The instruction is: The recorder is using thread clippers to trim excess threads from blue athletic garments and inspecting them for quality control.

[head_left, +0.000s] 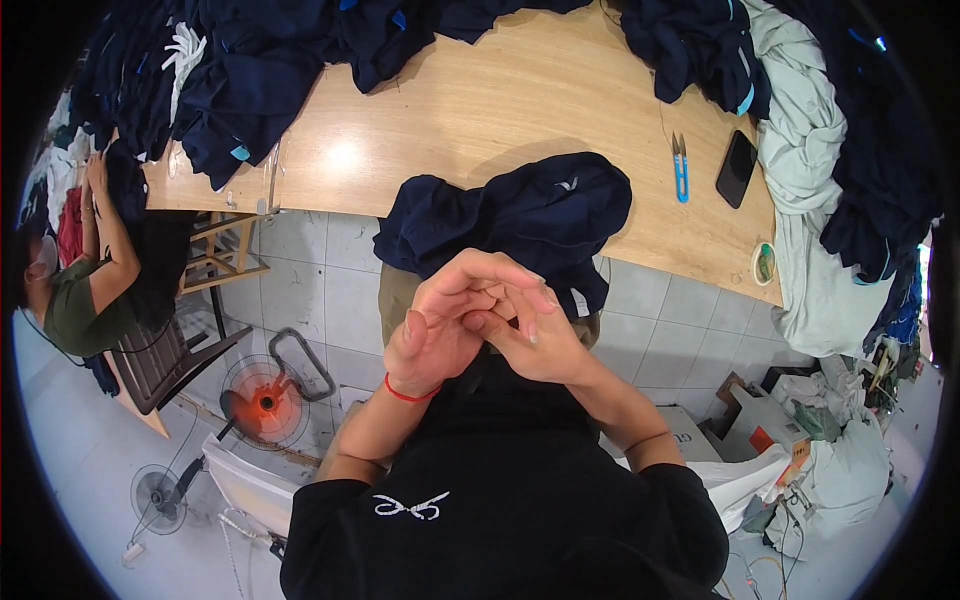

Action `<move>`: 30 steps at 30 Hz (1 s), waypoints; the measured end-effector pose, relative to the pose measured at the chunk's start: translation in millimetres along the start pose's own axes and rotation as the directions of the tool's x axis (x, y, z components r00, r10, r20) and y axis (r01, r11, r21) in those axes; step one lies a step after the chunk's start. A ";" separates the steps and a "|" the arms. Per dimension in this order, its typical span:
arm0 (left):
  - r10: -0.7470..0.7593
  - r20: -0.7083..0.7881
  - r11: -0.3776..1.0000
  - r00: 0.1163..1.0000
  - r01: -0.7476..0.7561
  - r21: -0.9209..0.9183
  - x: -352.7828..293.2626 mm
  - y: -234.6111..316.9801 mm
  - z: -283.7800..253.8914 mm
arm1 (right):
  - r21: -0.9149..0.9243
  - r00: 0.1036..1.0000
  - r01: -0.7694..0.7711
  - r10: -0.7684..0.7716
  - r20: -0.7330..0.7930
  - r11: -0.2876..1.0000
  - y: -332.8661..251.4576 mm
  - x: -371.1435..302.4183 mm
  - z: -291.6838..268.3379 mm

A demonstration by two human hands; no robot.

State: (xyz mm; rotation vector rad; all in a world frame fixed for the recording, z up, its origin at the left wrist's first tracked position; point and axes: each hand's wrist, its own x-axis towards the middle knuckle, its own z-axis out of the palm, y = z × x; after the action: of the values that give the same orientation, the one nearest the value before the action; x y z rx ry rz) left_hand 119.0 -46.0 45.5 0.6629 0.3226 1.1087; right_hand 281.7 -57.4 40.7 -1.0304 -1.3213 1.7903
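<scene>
My left hand [442, 318] is raised in front of my body, palm toward me, with its thumb apart and its fingers arched over to the right. A thin red cord circles that wrist. My right hand [545, 345] meets it from the right. Its thumb lies against the left palm, and its fingers are partly hidden among the left ones. I see no object in either hand. Just beyond them a dark navy garment [500, 215] with a small white mark drapes over the table edge and my lap.
On the wooden table [480, 110] lie blue-handled thread snips [681, 170], a black phone [737, 168] and a small roll of tape [764, 263]. Navy garments [245, 80] and pale grey cloth [800, 130] heap around it. A co-worker [85, 300] sits at left, near an orange-centred fan [265, 402].
</scene>
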 end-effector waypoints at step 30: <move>-0.299 0.015 0.902 0.954 0.277 0.331 -9.1 16.0 23.3 | 0.315 0.926 0.309 -0.359 0.115 0.898 5.2 -0.6 -0.5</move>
State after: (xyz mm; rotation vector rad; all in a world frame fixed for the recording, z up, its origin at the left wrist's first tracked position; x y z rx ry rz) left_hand 116.5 -57.4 72.8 0.9106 0.5370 0.7523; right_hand 282.1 -59.0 35.7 -0.4629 -1.2006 1.7639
